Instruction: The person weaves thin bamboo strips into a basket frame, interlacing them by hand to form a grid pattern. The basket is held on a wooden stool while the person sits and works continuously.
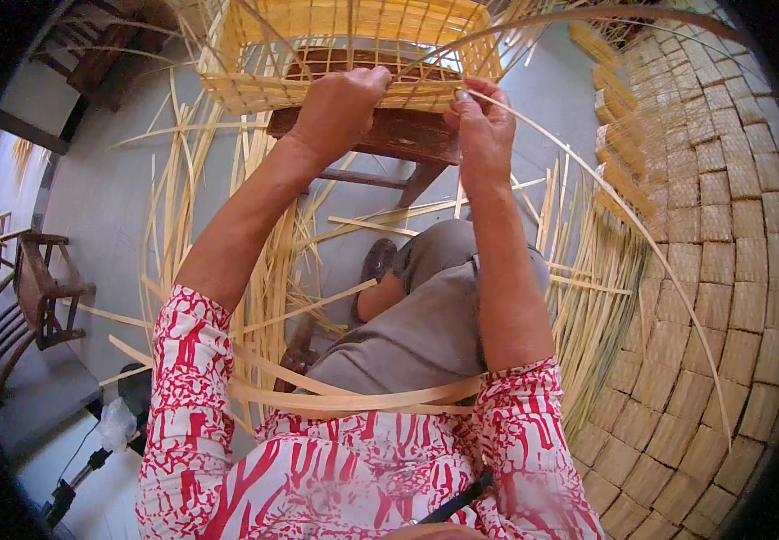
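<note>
A half-woven yellow basket (244,94) of split strips, with an open lattice, rests on a small dark wooden stool (407,135) in front of me. My left hand (343,106) is closed on the near edge of the basket, its fingertips partly hidden behind the weave. At the basket's near right corner, my right hand (484,128) pinches a long thin pale strip (625,209) between thumb and fingers. From there the strip's free length curves down to the right. Uncut strip ends stick out around the basket.
Loose strips (254,207) litter the grey floor to the left, and a bundle (592,279) lies at right. Beyond it stand many stacked woven pieces (705,297). A wooden chair (43,288) is at far left. Flat strips (362,398) lie across my lap.
</note>
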The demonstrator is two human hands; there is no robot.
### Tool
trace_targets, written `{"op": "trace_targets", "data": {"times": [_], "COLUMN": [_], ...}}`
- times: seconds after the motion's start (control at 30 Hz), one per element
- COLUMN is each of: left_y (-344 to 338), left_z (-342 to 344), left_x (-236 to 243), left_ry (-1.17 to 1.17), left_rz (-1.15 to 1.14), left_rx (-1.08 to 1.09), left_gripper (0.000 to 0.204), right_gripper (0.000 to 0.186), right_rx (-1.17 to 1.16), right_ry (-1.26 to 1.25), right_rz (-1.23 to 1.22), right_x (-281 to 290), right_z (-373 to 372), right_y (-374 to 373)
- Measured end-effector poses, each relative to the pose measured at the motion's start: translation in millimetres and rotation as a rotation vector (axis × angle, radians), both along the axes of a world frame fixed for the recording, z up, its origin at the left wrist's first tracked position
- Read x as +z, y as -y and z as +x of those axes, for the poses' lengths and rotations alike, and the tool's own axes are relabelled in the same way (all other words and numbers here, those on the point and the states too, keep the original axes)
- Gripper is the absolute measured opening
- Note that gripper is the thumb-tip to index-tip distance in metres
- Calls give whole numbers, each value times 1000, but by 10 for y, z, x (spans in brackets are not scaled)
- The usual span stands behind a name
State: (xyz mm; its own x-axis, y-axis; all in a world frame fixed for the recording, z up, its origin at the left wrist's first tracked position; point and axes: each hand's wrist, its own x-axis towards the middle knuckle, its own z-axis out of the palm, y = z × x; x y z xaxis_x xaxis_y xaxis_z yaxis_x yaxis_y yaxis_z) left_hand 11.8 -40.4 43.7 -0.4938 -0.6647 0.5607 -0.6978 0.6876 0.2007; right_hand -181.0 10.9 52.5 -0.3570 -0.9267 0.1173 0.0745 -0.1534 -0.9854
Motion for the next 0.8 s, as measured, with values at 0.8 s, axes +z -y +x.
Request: {"op": "trace_targets", "data": {"times": [0.8], "left_y": [195], "left_z": [-4], "left_x": [88], "left_ry": [-18], "left_rz": [48], "left_rx": [-40], "left_gripper": [15], "right_gripper": [20], "right_rx": [32], "right_ry": [-450], "right_rz": [-113], "right_x": [-272], "right_z": [-223], "right_y": [536]}}
